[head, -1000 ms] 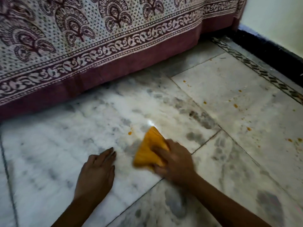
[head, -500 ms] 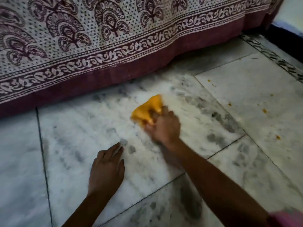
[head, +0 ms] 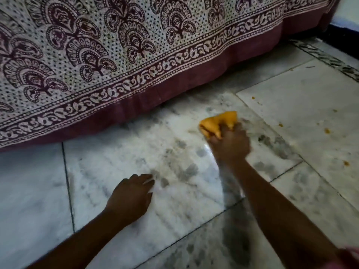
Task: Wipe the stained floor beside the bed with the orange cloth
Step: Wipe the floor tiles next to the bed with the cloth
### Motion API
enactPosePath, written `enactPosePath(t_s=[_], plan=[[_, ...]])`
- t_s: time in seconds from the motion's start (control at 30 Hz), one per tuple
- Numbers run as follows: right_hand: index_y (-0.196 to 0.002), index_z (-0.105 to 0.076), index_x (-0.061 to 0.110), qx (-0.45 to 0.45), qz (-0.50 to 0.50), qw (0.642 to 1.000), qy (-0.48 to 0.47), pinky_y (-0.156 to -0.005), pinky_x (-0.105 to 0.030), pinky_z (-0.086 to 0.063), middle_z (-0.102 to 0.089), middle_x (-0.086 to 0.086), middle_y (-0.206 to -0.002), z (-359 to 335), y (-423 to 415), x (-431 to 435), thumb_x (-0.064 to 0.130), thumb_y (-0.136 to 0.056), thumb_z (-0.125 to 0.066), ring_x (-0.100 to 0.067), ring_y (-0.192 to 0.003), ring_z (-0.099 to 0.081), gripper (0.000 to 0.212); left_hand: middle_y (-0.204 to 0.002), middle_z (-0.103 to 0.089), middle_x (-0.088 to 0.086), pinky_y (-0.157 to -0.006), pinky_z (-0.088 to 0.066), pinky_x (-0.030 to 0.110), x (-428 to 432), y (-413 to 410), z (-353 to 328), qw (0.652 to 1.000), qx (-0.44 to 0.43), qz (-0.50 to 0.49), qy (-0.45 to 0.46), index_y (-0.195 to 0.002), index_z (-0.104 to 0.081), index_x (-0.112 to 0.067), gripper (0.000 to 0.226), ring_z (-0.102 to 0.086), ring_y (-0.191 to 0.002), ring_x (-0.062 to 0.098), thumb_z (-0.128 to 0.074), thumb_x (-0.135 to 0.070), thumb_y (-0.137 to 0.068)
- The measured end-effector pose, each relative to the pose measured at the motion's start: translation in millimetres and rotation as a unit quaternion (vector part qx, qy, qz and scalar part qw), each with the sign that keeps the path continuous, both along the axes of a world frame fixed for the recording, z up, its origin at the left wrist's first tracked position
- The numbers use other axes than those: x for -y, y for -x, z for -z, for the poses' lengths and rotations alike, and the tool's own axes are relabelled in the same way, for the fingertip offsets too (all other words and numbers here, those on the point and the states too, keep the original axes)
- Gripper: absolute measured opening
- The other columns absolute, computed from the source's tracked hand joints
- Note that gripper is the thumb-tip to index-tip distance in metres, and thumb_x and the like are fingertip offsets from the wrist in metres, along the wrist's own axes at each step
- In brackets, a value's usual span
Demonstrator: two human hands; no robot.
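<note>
My right hand [head: 231, 144] grips a bunched orange cloth [head: 217, 123] and holds it against the white marble floor [head: 116, 171], a short way in front of the hanging bed cover. My left hand [head: 132, 195] rests flat on the floor to the lower left, fingers straight and pointing toward the bed. Small orange stains [head: 327, 130] dot the tile to the right of the cloth.
The patterned maroon and cream bed cover [head: 116, 65] hangs down to the floor across the top. A dark skirting and a patterned floor border [head: 330, 59] run along the far right. Grey veins and tile joints cross the floor.
My right hand has pushed the cloth away from me toward the bed, then slightly to the right. My left hand has stayed planted on the floor.
</note>
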State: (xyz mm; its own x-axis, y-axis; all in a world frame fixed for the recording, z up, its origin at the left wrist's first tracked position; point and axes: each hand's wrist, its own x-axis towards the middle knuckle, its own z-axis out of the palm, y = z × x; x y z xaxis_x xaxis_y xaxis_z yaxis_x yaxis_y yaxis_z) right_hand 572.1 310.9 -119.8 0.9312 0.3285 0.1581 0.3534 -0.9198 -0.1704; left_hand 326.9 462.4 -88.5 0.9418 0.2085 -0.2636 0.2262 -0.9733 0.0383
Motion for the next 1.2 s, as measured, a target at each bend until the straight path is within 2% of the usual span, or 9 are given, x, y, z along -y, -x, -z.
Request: enactPosePath(t_s=[0.17,0.37,0.6,0.7,0.8,0.87,0.97,1.07,1.2], plan=[[-0.123,-0.053,0.028,-0.058,-0.265,0.962,0.028,-0.076,-0.042,-0.044,-0.044,-0.017,-0.127,-3,81,-40,0.054,-0.077,-0.057,-0.037,-0.093,-0.053,0.054,-0.144,-0.036,-0.004,-0.102,-0.032,0.03,-34,-27,-101,0.954,-0.232,0.144,-0.126,-0.143,-0.027,-0.026,0.053,-0.038,-0.128,0.019,-0.028,-0.049,-0.096],[-0.123,-0.053,0.041,-0.187,-0.458,0.86,0.127,-0.082,-0.032,-0.043,-0.047,-0.004,-0.127,-48,87,-1,0.056,-0.076,-0.057,-0.029,-0.103,-0.056,0.05,-0.145,-0.032,-0.015,-0.104,-0.028,0.023,-65,-13,-173,0.934,-0.273,0.175,-0.149,-0.145,-0.016,-0.038,0.055,-0.032,-0.13,0.009,-0.026,-0.056,-0.094],[-0.149,-0.011,0.026,-0.277,-0.374,0.88,0.095,-0.096,-0.023,-0.034,-0.033,-0.008,-0.146,-125,42,-22,0.053,-0.089,-0.048,-0.029,-0.127,-0.043,0.075,-0.148,-0.03,0.003,-0.103,-0.034,0.036,-71,-10,-94,0.952,-0.226,0.16,-0.127,-0.144,-0.025,-0.02,0.059,-0.036,-0.129,0.025,-0.03,-0.052,-0.095],[-0.148,-0.018,0.03,-0.278,-0.306,0.909,0.062,-0.092,-0.024,-0.036,-0.047,-0.01,-0.138,-98,34,-39,0.058,-0.086,-0.048,-0.03,-0.123,-0.047,0.074,-0.152,-0.022,0.011,-0.103,-0.033,0.037,-77,-10,-54,0.98,-0.148,0.078,-0.104,-0.143,-0.026,-0.009,0.061,-0.034,-0.13,0.031,-0.035,-0.046,-0.095],[-0.145,-0.026,0.034,-0.237,-0.161,0.957,0.04,-0.105,-0.047,-0.036,-0.025,-0.018,-0.151,-38,64,-79,0.087,-0.064,-0.038,-0.04,-0.13,-0.038,0.098,-0.131,-0.053,0.02,-0.082,-0.052,0.039,-87,0,-19,1.0,-0.006,0.001,0.005,-0.121,-0.057,0.0,0.056,-0.06,-0.106,0.036,-0.042,-0.039,-0.084],[-0.138,-0.044,0.029,-0.201,-0.156,0.962,0.099,-0.088,-0.056,-0.043,-0.031,-0.032,-0.144,-13,106,-99,0.076,-0.062,-0.031,-0.049,-0.117,-0.047,0.09,-0.114,-0.066,0.016,-0.07,-0.056,0.039,-101,10,5,0.997,0.04,-0.04,0.045,-0.105,-0.069,-0.002,0.056,-0.067,-0.091,0.033,-0.038,-0.038,-0.076],[-0.13,-0.051,0.037,-0.181,-0.268,0.94,0.111,-0.058,-0.045,-0.051,-0.045,-0.031,-0.13,-8,158,-66,0.064,-0.059,-0.044,-0.043,-0.076,-0.061,0.076,-0.123,-0.06,0.016,-0.085,-0.051,0.042,-117,22,37,0.989,0.085,-0.085,0.085,-0.114,-0.064,-0.001,0.054,-0.062,-0.104,0.033,-0.037,-0.035,-0.082],[-0.142,-0.016,0.051,-0.113,-0.344,0.925,0.118,-0.055,-0.034,-0.055,-0.056,-0.005,-0.117,-10,160,1,0.073,-0.056,-0.048,-0.027,-0.075,-0.068,0.094,-0.133,-0.053,0.015,-0.099,-0.039,0.041,-126,31,57,0.983,0.133,-0.078,0.098,-0.124,-0.056,-0.002,0.055,-0.052,-0.116,0.032,-0.026,-0.038,-0.096],[-0.124,-0.054,0.025,-0.079,-0.093,0.991,0.048,-0.067,-0.044,-0.053,-0.05,-0.021,-0.121,-15,86,-14,0.066,-0.064,-0.048,-0.042,-0.087,-0.063,0.073,-0.136,-0.049,0.015,-0.1,-0.032,0.041,-131,26,64,0.978,0.162,-0.052,0.125,-0.128,-0.052,-0.004,0.056,-0.045,-0.122,0.03,-0.019,-0.039,-0.098]])
